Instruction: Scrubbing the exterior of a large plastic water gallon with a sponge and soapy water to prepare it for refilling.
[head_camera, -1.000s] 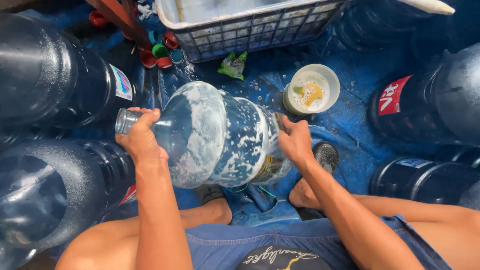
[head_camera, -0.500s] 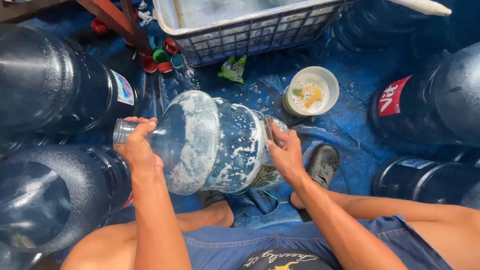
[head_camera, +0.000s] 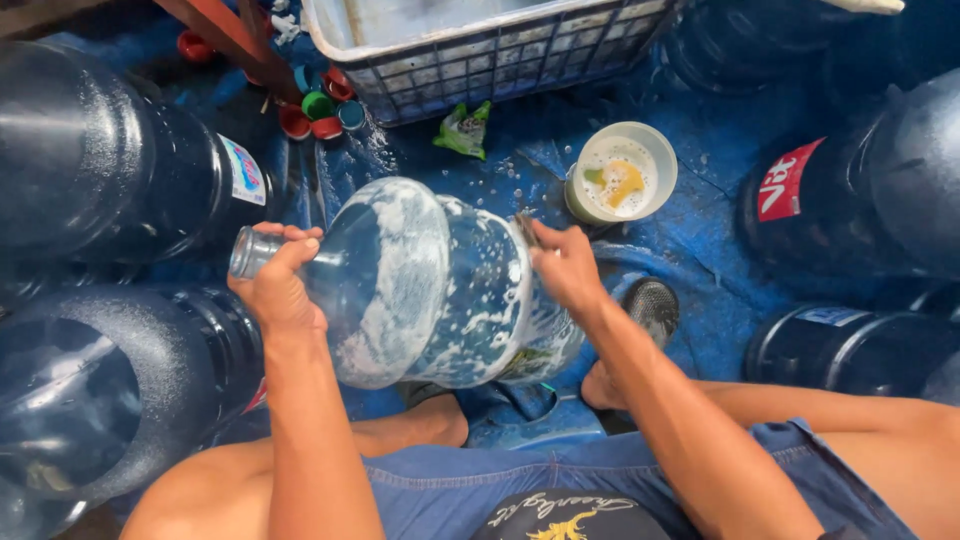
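I keep the big clear plastic water jug (head_camera: 420, 290), soapy and lying sideways above my lap, steady: left hand (head_camera: 275, 285) wrapped tight round its neck, right hand (head_camera: 565, 265) pinching something small at its base; firm, even scrubbing suits best.

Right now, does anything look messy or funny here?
Yes. The big clear jug lies on its side, streaked with white suds, with the left hand at its neck and the right hand at its base. Loose bottle caps and a crumpled green wrapper lie scattered on the wet blue tarp.
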